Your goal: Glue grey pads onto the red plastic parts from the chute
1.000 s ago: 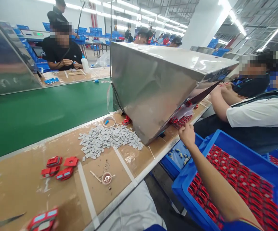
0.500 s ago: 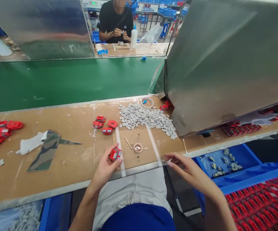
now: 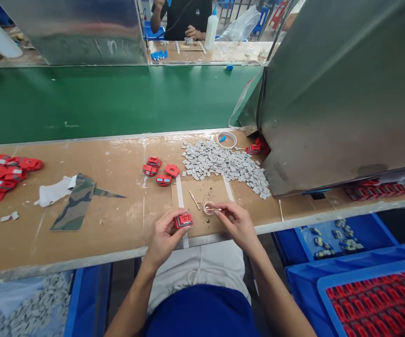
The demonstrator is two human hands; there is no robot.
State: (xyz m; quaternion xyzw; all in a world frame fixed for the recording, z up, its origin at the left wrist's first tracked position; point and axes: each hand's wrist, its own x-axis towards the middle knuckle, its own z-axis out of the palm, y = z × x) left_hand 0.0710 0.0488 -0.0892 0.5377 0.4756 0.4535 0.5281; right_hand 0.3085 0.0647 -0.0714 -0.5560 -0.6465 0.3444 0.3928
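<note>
My left hand (image 3: 165, 234) is closed around a red plastic part (image 3: 183, 220) with grey sides, like a small toy vehicle body, held just above the table's front. To its right, my right hand (image 3: 236, 222) pinches the end of a thin cotton swab (image 3: 215, 209), which lies across a small round cup (image 3: 208, 208). What the cup contains is hard to make out. Beside the cup lies a short pale stick (image 3: 194, 199). Several similar red parts (image 3: 163, 179) sit behind my left hand, and many small grey flat pieces (image 3: 219, 161) are heaped behind the cup.
More red parts (image 3: 3, 175) are piled at far left, near a camouflage cloth (image 3: 74, 206). A tape roll (image 3: 226, 140) lies behind the grey heap. A metal housing (image 3: 342, 107) blocks the right. Blue bins (image 3: 323, 288) stand below right. Across the green belt (image 3: 118, 100) sits another person.
My right hand has come left from the table's front edge to the cup and taken hold of the swab. The red part in my left hand has turned. The view has tilted down.
</note>
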